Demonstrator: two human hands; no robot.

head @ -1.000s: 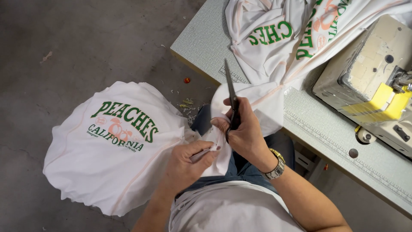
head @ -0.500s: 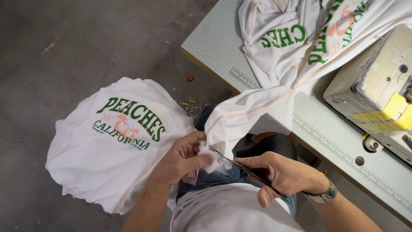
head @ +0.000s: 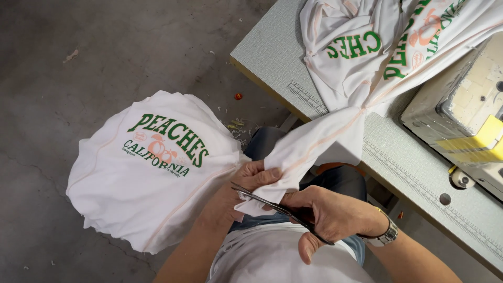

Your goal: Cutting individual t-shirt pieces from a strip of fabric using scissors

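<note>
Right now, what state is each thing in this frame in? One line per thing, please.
Left hand: fingers pinching the white fabric.
Right hand: closed around the scissors' handles.
Scissors: blades nearly shut, against the fabric edge.
White fabric strip: pulled from the table down to the hands.
Printed shirt: heaped over the left knee, print up.
Shirts on table: bunched, crumpled.
Sewing machine: on the table, partly out of frame.

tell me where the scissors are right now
In the head view the scissors sit low and centre, held in the right hand, blades pointing left across the white fabric that the left hand pinches, above the person's lap.
</note>
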